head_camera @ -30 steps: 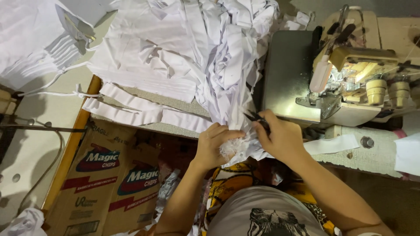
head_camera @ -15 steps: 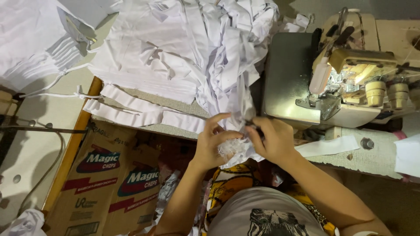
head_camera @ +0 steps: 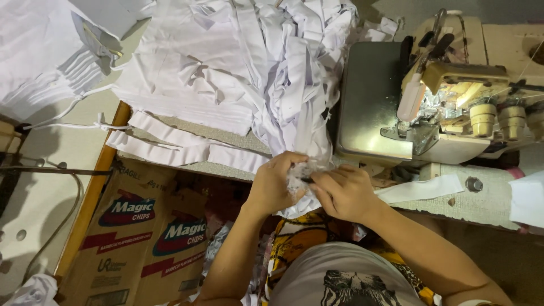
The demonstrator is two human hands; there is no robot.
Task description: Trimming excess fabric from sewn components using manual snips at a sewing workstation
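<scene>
My left hand (head_camera: 275,184) and my right hand (head_camera: 343,192) meet at the table's front edge, just left of the sewing machine. Between them is the bunched end of a white fabric piece (head_camera: 296,173), which hangs down from the big pile of white cloth (head_camera: 255,73). My left hand pinches this end. My right hand is closed around a small dark tool (head_camera: 306,180); only its tip shows, touching the fabric. The rest of the tool is hidden in my fingers.
A beige overlock sewing machine (head_camera: 453,107) with a metal plate stands at the right. White pleated strips (head_camera: 170,148) lie along the table's front edge. A printed cardboard box (head_camera: 141,226) sits below the table at the left. More white cloth (head_camera: 45,56) lies at the far left.
My right hand has moved left and closed in on my left hand. The dark tool, earlier sticking out above the fabric, is now tucked against the bunched end.
</scene>
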